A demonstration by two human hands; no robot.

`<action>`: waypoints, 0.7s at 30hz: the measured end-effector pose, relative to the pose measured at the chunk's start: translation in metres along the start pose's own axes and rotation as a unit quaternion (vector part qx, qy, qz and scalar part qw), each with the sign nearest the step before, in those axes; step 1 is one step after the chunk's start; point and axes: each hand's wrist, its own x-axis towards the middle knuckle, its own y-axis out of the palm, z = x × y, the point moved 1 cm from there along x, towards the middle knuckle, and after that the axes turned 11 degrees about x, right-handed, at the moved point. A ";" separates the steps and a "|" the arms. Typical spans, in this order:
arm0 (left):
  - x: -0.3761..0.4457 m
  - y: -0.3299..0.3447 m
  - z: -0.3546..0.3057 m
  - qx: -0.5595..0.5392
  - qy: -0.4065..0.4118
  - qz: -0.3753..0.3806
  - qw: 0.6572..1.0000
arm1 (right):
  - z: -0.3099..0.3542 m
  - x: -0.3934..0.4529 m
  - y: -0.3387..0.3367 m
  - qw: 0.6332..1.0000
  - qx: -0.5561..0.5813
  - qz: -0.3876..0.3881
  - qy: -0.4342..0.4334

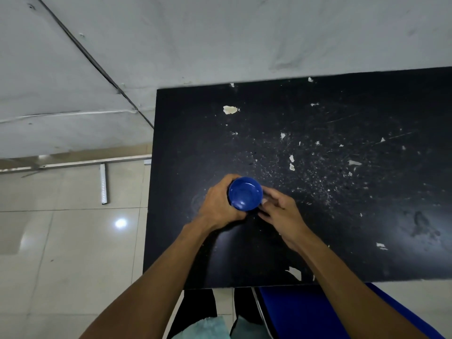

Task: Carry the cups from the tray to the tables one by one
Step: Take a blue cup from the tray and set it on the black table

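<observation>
Head view: a blue cup (245, 194) stands upright on the black, chipped counter (342, 167), near its left edge and toward the near side. The left hand (220, 204) curls round the cup's left wall. The right hand (281, 211) has loosely bent fingers touching its right side.

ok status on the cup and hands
Left hand grips blue cup. Right hand loose beside it. Cup upright over black table. Nothing in the way.
</observation>
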 end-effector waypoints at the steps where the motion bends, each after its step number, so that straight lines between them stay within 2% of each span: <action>1: 0.000 0.000 0.000 -0.001 0.001 -0.001 1.000 | 0.000 0.000 0.000 1.000 0.000 0.002 0.001; 13: -0.025 -0.007 0.002 -0.023 -0.029 0.003 0.999 | -0.013 -0.014 -0.001 0.999 -0.027 -0.027 0.027; 17: -0.045 -0.014 0.017 -0.040 -0.052 -0.024 0.998 | -0.023 -0.027 0.005 0.993 -0.081 -0.059 0.059; 21: -0.076 -0.025 0.036 -0.064 -0.079 -0.084 0.991 | -0.032 -0.043 0.027 0.988 -0.121 -0.024 0.089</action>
